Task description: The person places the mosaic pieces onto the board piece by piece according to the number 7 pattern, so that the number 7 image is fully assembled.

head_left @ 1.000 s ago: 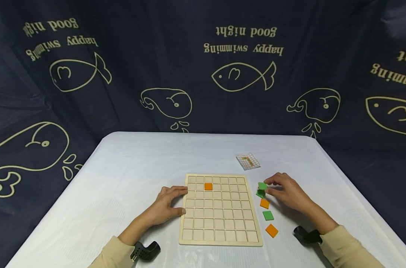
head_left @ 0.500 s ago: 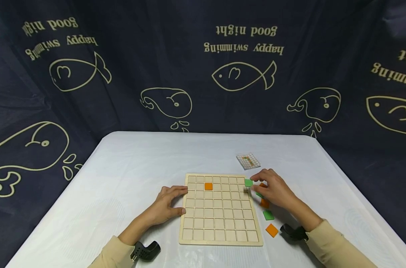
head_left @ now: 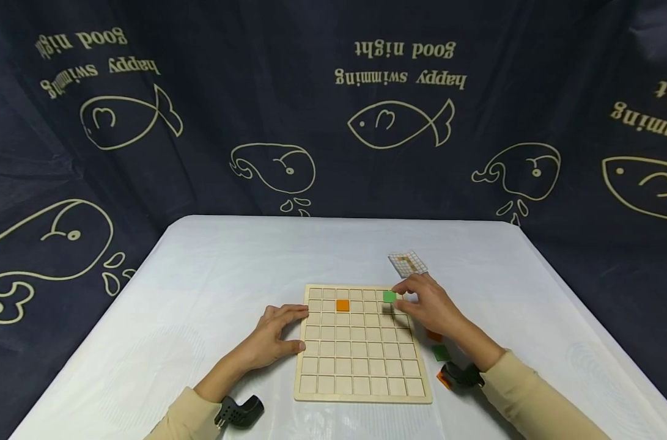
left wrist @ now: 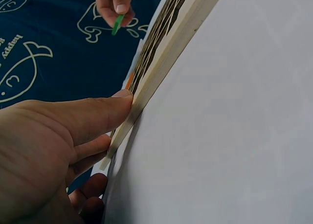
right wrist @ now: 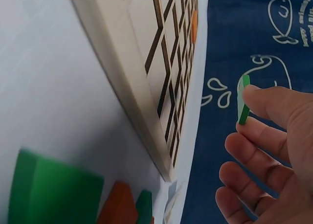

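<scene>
Fingers (right wrist: 263, 136) of your right hand (head_left: 433, 307) pinch a thin green square tile (head_left: 389, 296), likely light, stiff, best edge-held, right of head-view centre, above the pale wooden grid board (head_left: 357, 368) your left hand's (head_left: 275, 336) extended fingers touch.

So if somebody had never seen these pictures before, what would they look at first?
Probably the big dark blue cloth behind the white table, with its pale fish, whales and upside-down words. Next might come the bright orange tile in the second row from the far edge of the wooden board. Then the green tile, pinched by the right hand above the board's far right part.
</scene>
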A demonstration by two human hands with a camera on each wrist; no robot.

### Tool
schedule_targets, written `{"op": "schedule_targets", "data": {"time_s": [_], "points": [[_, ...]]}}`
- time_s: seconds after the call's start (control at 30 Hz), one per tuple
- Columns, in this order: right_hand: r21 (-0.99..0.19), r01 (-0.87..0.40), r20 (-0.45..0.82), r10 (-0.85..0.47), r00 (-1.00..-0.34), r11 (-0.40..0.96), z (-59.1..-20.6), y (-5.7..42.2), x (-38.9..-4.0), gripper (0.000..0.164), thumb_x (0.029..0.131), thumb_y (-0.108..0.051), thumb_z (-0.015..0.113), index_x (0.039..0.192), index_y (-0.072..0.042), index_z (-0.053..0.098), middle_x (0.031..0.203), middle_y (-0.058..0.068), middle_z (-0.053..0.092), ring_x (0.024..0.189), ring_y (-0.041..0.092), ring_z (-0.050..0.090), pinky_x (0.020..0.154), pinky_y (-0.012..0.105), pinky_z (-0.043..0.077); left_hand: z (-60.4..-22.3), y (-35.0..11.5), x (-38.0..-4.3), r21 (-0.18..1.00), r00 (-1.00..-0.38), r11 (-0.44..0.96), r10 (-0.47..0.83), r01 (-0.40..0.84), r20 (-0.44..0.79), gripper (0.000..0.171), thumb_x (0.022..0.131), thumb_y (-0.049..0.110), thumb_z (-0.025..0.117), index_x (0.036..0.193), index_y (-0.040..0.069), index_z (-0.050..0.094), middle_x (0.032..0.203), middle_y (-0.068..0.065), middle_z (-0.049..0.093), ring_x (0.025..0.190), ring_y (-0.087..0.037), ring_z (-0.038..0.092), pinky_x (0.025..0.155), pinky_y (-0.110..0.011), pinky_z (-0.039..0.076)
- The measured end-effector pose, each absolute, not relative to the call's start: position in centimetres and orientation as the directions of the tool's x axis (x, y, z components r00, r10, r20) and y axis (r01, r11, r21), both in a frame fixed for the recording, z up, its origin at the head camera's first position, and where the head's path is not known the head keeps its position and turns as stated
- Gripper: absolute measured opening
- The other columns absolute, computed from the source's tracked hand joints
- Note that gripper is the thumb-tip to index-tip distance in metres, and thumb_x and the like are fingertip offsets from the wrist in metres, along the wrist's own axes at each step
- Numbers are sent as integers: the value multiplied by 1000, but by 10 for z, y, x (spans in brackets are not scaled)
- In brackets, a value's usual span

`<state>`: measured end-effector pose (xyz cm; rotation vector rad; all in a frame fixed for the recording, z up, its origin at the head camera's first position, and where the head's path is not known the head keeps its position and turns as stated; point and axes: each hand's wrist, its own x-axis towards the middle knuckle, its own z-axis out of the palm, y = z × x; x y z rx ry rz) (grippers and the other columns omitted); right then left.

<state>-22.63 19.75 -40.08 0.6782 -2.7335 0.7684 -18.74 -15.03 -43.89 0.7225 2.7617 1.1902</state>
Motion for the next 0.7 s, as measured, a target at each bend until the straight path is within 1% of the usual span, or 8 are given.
{"op": "schedule_targets", "data": {"time_s": [0.1,0.13,0.23,0.33,0.37,0.47,0.6,0.7], "points": [[-436,-496,324,-384,-865,751,-401,192,-227,23,83,-22,72,103,-12,69,98,1,64,93,20,53,77,39,45,-439,-150,-187,700,-890,593,436,397,135,59,80,24,74,133,11,54,144,1,45,110,-16,33,93,-40,29],[-434,-501,324,-390,-862,749,-401,190,-228,23,83,-22,71,103,-11,69,98,2,64,92,20,54,82,42,45,-439,-150,-187,701,-889,592,437,397,135,59,80,24,74,133,11,54,144,0,45,110,-16,34,93,-39,29],[-444,-500,315,-393,-864,744,-402,184,-229,23,83,-23,71,103,-12,69,99,2,64,92,20,54,83,44,45,-439,-150,-188,699,-888,591,439,402,139,58,80,24,74,133,11,54,144,0,45,109,-16,34,92,-39,29],[-449,-499,304,-399,-865,741,-403,179,-231,22,83,-23,71,103,-13,69,99,1,64,93,20,54,83,42,45,-439,-150,-188,696,-885,590,443,409,144,58,80,24,74,133,11,54,144,0,45,109,-16,34,92,-38,29],[-454,-495,297,-398,-868,741,-403,177,-231,22,83,-24,71,102,-14,69,99,0,64,94,19,54,79,39,45,-439,-150,-188,695,-884,590,444,411,146,58,80,24,74,133,11,54,144,-1,45,109,-16,34,92,-38,29],[-464,-503,292,-410,-864,730,-404,173,-233,22,83,-24,71,103,-13,69,97,0,64,93,20,54,78,37,45,-440,-150,-188,693,-883,590,445,414,148,58,80,25,74,133,11,54,144,-1,45,109,-16,34,92,-38,29],[-457,-530,305,-434,-848,714,-404,167,-235,22,83,-23,71,102,-12,69,94,1,63,88,20,52,75,33,43,-440,-150,-188,695,-884,590,446,411,144,58,80,25,74,133,12,54,144,0,45,109,-16,34,92,-39,29],[-434,-548,314,-451,-836,715,-405,163,-236,21,83,-23,71,102,-12,69,93,1,63,84,18,50,72,30,41,-439,-150,-188,699,-884,589,446,406,138,58,80,25,74,133,11,54,145,0,45,109,-16,33,93,-39,28]]}}
